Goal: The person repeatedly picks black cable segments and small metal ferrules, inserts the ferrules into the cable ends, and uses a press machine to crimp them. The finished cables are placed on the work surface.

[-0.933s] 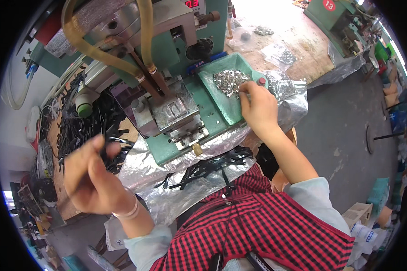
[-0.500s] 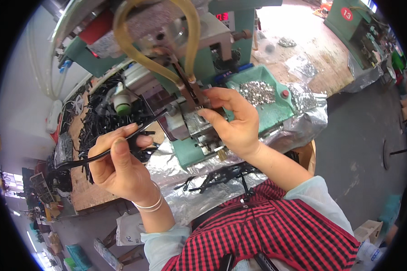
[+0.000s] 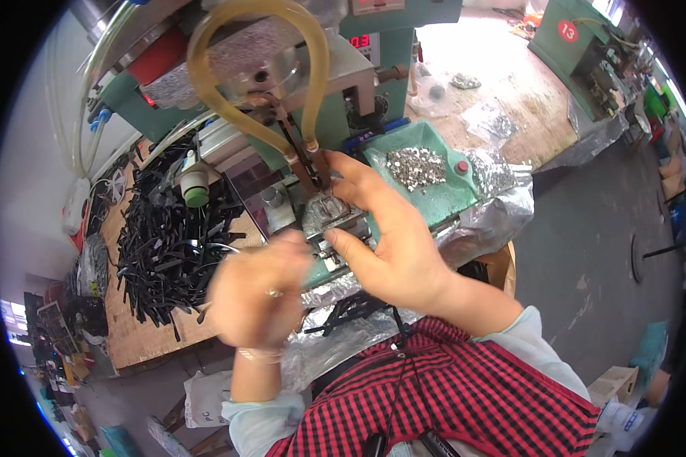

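1. A grey, worn metal fixture block (image 3: 326,213) is sitting on the green machine's bed, below two brown metal prongs (image 3: 305,167) that are pointing down at it.
2. The right hand (image 3: 396,247) is reaching around the block's right side; its thumb and fingers are standing parted, the thumb lying near the front edge and the fingers near the prongs. Its fingertips are partly hiding the block, so whether they are touching a small piece is not showing.
3. The left hand (image 3: 259,293) is blurring just in front of the block, its fingers looking curled; whether they are gripping anything, I cannot tell.
4. To the right, a sloping green tray (image 3: 434,202) is holding a loose pile of small silvery pieces (image 3: 415,167).
5. Beyond it, a clear plastic bag (image 3: 489,123) is lying on the bench, containing similar-looking bits too small to make out.
6. To the left, a heap of flat black strips (image 3: 168,259) is covering much of the wooden tabletop (image 3: 156,339); more strips are lying in front, partly hidden by the hands.
7. A white sack (image 3: 206,400) is standing lower left, its contents hidden.
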Motion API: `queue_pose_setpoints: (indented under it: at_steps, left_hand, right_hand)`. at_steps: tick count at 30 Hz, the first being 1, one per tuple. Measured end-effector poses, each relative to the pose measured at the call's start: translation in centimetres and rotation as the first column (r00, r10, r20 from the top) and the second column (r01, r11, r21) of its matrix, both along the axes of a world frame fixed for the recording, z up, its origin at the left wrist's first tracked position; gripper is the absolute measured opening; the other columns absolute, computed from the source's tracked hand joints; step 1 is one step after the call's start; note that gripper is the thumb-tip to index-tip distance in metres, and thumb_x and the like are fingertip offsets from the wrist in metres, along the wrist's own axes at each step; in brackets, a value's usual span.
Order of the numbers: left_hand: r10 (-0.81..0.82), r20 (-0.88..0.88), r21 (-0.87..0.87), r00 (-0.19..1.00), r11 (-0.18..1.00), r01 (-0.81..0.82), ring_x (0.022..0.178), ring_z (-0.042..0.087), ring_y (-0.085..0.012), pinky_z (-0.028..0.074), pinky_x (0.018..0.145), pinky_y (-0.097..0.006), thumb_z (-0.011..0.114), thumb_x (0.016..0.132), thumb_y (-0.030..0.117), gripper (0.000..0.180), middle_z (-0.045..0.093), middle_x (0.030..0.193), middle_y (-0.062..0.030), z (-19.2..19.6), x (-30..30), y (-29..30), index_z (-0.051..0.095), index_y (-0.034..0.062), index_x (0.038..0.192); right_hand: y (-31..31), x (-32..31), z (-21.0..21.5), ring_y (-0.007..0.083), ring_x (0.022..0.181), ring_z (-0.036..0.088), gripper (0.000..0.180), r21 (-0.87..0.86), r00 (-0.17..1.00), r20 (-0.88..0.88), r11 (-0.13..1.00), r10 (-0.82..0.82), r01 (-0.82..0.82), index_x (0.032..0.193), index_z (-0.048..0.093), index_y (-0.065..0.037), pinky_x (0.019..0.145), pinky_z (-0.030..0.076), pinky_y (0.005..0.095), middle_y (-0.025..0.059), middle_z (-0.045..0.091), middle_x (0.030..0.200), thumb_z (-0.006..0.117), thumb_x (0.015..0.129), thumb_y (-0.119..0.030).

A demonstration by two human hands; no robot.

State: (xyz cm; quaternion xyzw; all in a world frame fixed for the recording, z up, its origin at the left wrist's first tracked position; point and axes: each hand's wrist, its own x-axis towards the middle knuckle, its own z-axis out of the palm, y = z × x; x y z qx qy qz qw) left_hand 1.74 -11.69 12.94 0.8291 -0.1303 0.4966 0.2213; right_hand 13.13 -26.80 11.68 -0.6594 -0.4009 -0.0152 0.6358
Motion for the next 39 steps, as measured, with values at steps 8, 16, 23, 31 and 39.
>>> queue_pose_setpoints:
  at_steps: [8,16,23,31,39]
  left_hand:
    - [-0.016,0.067,0.33,0.998,0.944,-0.007,0.054,0.054,-0.01,0.039,0.048,-0.025,0.09,0.077,0.007,0.026,0.078,0.103,-0.0129,-3.8,2.9,-1.9,0.076,0.0046,0.099]
    - [0.01,0.035,0.279,0.999,0.96,-0.02,0.056,0.061,-0.0141,0.042,0.047,-0.028,0.089,0.077,0.005,0.03,0.079,0.103,-0.0121,-4.2,2.7,-2.0,0.075,0.0075,0.103]
    - [0.042,-0.075,0.063,0.996,0.997,-0.037,0.065,0.066,-0.0173,0.049,0.056,-0.029,0.087,0.077,0.007,0.04,0.076,0.122,-0.0148,-5.3,0.5,-3.0,0.075,0.006,0.115]
    - [0.63,0.018,-0.011,0.777,0.777,-0.63,0.084,0.069,-0.0248,0.05,0.078,-0.035,0.077,0.082,-0.001,0.026,0.076,0.109,-0.0119,-4.3,-8.3,2.9,0.075,0.0073,0.107]
    - [0.605,-0.467,0.616,0.645,0.746,-0.253,0.103,0.06,-0.0321,0.049,0.095,-0.043,0.078,0.068,0.004,0.029,0.068,0.125,-0.0076,-9.0,-4.2,16.3,0.079,0.0116,0.096]
  right_hand:
    - [-4.8,9.2,-4.6,0.0188,0.105,0.067,0.048,0.14,0.893,-0.044,0.882,-0.448,0.45,0.143,0.058,-0.006,0.096,0.054,0.0348,0.0101,0.071,0.115,0.066,0.096,-0.003]
    - [-9.2,8.0,-10.3,0.0265,0.099,0.068,0.021,-0.415,0.893,0.21,0.791,-0.399,0.451,0.108,0.074,-0.005,0.091,0.052,0.038,0.0096,0.071,0.107,0.075,0.087,-0.005]
    - [-7.3,8.1,-10.1,0.0374,0.102,0.064,0.01,-0.482,0.806,0.473,0.661,-0.356,0.575,0.092,0.071,-0.006,0.088,0.052,0.048,0.0118,0.068,0.101,0.076,0.083,-0.007]
    - [-8.1,7.4,-10.7,0.0298,0.086,0.07,0.012,-0.27,0.831,0.276,0.79,-0.483,0.55,0.106,0.071,-0.002,0.08,0.054,0.0395,0.0136,0.072,0.095,0.069,0.094,-0.003]
    - [-5.0,6.7,-8.3,0.0249,0.09,0.071,0.01,-0.198,0.839,0.328,0.837,-0.434,0.51,0.104,0.075,-0.003,0.089,0.052,0.0344,0.0104,0.074,0.098,0.07,0.094,-0.003]
